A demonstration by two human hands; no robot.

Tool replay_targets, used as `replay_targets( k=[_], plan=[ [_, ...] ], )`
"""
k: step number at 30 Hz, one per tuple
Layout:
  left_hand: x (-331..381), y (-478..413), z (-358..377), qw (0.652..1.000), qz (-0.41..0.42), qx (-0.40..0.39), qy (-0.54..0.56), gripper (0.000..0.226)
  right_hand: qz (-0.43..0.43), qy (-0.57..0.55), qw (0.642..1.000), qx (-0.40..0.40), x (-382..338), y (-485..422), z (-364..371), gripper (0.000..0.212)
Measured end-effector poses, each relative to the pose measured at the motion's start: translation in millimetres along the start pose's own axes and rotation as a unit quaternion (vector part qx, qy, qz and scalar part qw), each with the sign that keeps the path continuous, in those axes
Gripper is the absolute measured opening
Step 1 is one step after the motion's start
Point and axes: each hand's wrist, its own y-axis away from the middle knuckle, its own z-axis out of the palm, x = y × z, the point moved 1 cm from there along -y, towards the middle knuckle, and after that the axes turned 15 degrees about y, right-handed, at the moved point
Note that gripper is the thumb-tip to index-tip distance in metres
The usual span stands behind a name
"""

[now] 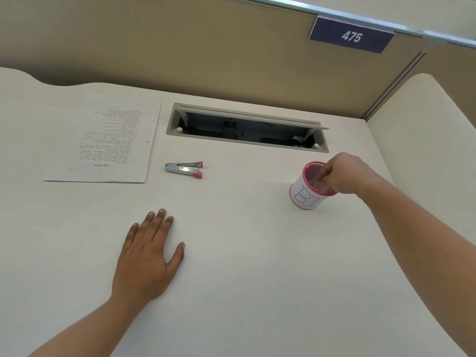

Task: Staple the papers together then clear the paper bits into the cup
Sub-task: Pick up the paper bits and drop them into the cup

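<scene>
Currently positioned over the cup (pixel 306 191): right hand (pixel 345 173), fingertips pinched together and dipped just inside the pink mesh rim. Contents of the pinch not discernible; whether anything is held cannot be told. Cup upright on the desk (pixel 244 266), right of centre, wrapped in a white label with blue hand-drawn letters, partly covered by the hand at its far right edge.

Left hand (pixel 148 256): released, palm down, fingers extended and loosely together, resting flat on the desk surface near the front centre. Nothing grasped.

Papers (pixel 108 140): lying flat at the far left of the desk, printed text facing up and turned away from the viewer, edges aligned as a stack. Two small dark marks visible along the right margin; too small to identify.

Stapler (pixel 184 170): silver body with pink end pieces, lying on the desk just right of the papers' near right corner, apart from both hands.

Behind the stapler: recessed cable tray (pixel 247 127) with lid raised, set into the desk. Above, on the partition wall: blue number plate (pixel 351 36) reading 475.
</scene>
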Motion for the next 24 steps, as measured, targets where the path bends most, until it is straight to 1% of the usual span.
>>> replay_targets(
  k=[2, 5, 7, 8, 10, 12, 14, 19, 24],
  plan=[
    [0, 0, 0, 1.000, 0.000, -0.001, 0.001, 0.069, 0.001, -0.014, 1.000, 0.027, -3, 1, -1, 0.028],
    [1, 0, -1, 1.000, 0.001, -0.001, 0.002, 0.069, 0.015, -0.065, 0.993, 0.102, -14, 11, -3, 0.024],
    [1, -1, -1, 1.000, 0.002, 0.000, 0.001, 0.068, -0.016, -0.108, 0.986, 0.125, -31, 26, 2, 0.021],
    [1, 0, -1, 1.000, 0.001, 0.000, 0.000, 0.068, -0.040, -0.124, 0.984, 0.120, -43, 36, 7, 0.019],
    [2, -1, -1, 1.000, 0.000, -0.001, -0.002, 0.067, -0.095, -0.131, 0.983, 0.082, -70, 53, 25, 0.014],
    [2, -1, -2, 1.000, 0.000, -0.001, -0.003, 0.067, -0.144, -0.115, 0.982, 0.031, -96, 69, 48, 0.015],
    [2, 0, -2, 1.000, -0.001, 0.001, -0.002, 0.067, -0.174, -0.087, 0.981, -0.003, -114, 79, 70, 0.018],
    [2, 0, -2, 1.000, 0.000, 0.003, 0.001, 0.067, -0.183, -0.040, 0.982, -0.030, -128, 84, 100, 0.013],
    [2, 0, -1, 1.000, -0.001, 0.003, 0.003, 0.067, -0.176, 0.002, 0.984, -0.003, -138, 84, 105, 0.012]
  ],
)
